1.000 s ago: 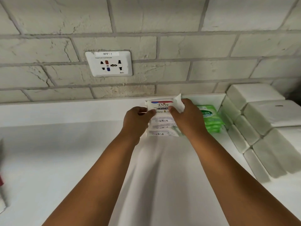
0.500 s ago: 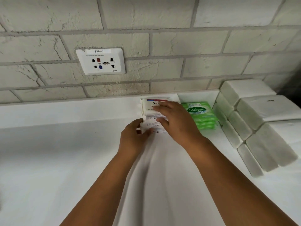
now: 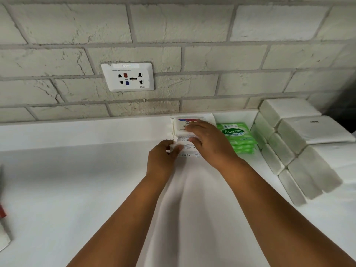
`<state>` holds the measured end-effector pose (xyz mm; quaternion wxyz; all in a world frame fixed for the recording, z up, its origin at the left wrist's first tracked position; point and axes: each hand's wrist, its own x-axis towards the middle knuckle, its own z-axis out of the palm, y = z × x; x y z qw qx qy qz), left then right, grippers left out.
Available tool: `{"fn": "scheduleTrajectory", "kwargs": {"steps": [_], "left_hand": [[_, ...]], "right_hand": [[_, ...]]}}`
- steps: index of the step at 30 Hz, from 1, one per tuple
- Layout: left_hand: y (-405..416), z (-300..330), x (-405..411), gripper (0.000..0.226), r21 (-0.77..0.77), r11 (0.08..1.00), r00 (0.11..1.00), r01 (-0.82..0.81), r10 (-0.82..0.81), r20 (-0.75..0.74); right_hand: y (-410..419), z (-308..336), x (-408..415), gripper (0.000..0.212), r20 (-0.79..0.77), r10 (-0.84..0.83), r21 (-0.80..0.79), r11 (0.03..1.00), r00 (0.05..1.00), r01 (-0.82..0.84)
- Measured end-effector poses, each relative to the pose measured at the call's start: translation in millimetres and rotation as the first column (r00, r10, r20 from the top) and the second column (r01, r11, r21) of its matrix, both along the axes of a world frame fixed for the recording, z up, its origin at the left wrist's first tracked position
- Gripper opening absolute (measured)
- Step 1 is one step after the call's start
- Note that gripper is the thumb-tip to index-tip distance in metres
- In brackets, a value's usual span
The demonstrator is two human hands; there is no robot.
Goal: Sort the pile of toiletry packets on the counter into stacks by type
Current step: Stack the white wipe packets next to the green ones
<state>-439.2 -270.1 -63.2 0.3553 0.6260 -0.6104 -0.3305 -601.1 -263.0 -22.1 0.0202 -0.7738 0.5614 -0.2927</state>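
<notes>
Your right hand (image 3: 209, 143) lies flat with fingers spread on the stack of white printed soap packets (image 3: 185, 136) at the white table's (image 3: 77, 189) back edge, beside the green wipe packets (image 3: 238, 138); your left hand (image 3: 162, 158) pinches the stack's near-left corner. Press lightly and nudge the edges flush before letting go.

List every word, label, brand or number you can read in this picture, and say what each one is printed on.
"8PP-1": label strip at the top of the wall socket plate.
"Sanicare": oval logo on the top green packet.
"D": start of a brand name on the top white packet; the right hand covers the rest.
Too small or blurred to read: the line under "8PP-1", the socket's corner mark, the script under "Sanicare", the white packets' fine print.
</notes>
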Motion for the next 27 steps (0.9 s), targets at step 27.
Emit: {"fn": "scheduleTrajectory", "kwargs": {"steps": [27], "left_hand": [[283.9, 39.9, 344.9, 0.037, -0.063, 0.974, 0.901, -0.216, 0.224, 0.372]], "right_hand": [[245.3, 5.9, 347.8, 0.034, 0.258, 0.186, 0.348, 0.898, 0.948, -0.271]]}}
